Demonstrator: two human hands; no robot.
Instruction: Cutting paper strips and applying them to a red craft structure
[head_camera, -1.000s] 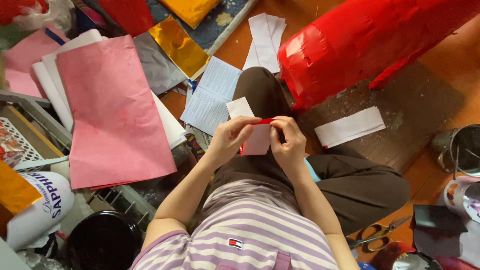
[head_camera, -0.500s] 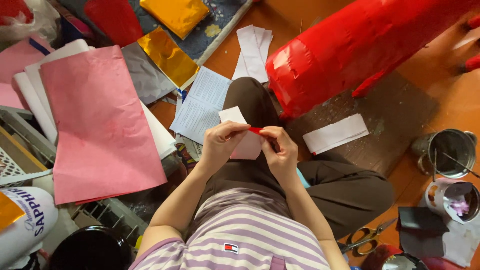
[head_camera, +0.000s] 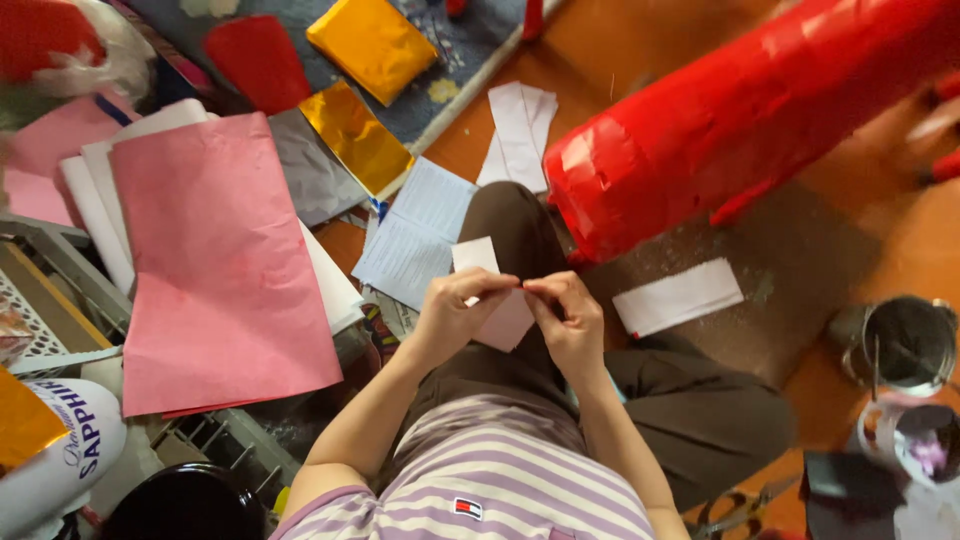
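Over my lap, my left hand (head_camera: 455, 318) and my right hand (head_camera: 570, 320) both pinch a small white paper slip (head_camera: 492, 292) with a pinkish tint. The fingertips of the two hands meet at the slip's upper middle. The slip's top corner sticks up above my left fingers and its lower part hangs between the hands. I sit cross-legged in dark trousers and a purple striped shirt. No red strip shows between my fingers now.
A big red-wrapped cylinder (head_camera: 740, 110) lies at the upper right. A large pink sheet (head_camera: 215, 270) lies left, with gold foil sheets (head_camera: 355, 140), lined paper (head_camera: 415, 235) and white strips (head_camera: 678, 297) around. A metal can (head_camera: 905, 345) and scissors (head_camera: 740, 505) sit at the right.
The small red strip seen at my fingertips earlier is no longer visible. My hands have stayed together on the white slip, shifting slightly lower in view as my head moved.
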